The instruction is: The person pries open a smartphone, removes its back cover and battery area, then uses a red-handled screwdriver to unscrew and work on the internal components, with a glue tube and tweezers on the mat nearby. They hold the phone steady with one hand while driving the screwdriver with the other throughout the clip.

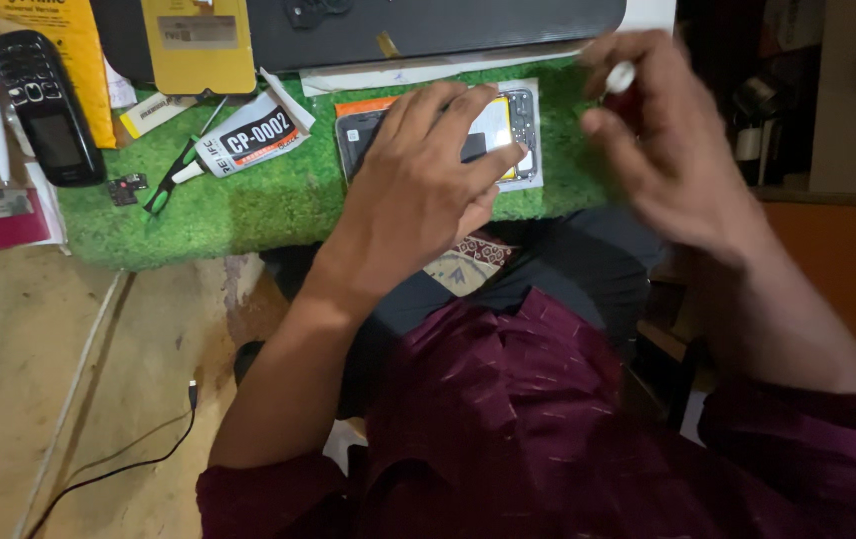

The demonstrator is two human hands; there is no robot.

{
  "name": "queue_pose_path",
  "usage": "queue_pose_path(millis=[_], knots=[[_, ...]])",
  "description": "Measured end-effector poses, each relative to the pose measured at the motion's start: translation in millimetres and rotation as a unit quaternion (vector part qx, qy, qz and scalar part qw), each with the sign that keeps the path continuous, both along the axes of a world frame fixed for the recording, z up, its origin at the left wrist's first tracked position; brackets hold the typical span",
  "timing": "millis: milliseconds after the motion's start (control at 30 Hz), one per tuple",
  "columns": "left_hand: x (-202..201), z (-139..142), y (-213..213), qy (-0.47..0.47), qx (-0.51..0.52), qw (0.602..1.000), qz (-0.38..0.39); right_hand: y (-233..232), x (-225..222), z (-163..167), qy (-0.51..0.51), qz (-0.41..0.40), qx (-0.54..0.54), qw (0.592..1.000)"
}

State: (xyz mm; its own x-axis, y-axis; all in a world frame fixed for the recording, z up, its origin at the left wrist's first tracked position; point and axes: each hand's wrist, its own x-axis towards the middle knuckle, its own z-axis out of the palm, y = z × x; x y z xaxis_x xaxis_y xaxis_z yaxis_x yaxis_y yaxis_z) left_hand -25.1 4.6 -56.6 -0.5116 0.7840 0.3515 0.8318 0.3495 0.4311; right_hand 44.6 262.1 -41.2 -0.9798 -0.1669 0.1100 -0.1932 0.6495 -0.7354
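Note:
An opened smartphone [508, 125] with its back off lies on a white card on the green turf mat [278, 205]. My left hand [428, 180] rests flat on it, fingers spread over the phone's body. My right hand [662, 140] hovers to the right, blurred, pinching a small white object [620, 76] between thumb and fingers.
A white glue tube [243, 140] with a green-tipped nozzle lies on the mat at left. A black keypad phone [44, 105] sits further left beside yellow packets [199, 45]. A dark flat device [428, 25] lies along the back. A black cable [149, 449] trails on the floor.

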Motion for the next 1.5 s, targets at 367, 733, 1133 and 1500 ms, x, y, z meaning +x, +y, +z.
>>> queue_pose_path(millis=[367,733,1133,1500], knots=[[0.7,-1.6,0.8,-0.005,0.008,1.000,0.008,-4.1,-9.5,-47.3,0.211,0.054,-0.311,0.925],[0.0,3.2,0.3,-0.024,0.006,1.000,0.004,-20.7,-7.3,-59.5,0.249,0.009,-0.304,0.920],[-0.7,0.2,-0.1,-0.022,0.016,1.000,0.001,-21.2,-11.7,-54.6,0.259,0.036,-0.267,0.927],[-0.7,-1.3,-1.2,-0.021,0.015,1.000,-0.003,-19.3,-11.2,-58.7,0.254,0.007,-0.286,0.924]])
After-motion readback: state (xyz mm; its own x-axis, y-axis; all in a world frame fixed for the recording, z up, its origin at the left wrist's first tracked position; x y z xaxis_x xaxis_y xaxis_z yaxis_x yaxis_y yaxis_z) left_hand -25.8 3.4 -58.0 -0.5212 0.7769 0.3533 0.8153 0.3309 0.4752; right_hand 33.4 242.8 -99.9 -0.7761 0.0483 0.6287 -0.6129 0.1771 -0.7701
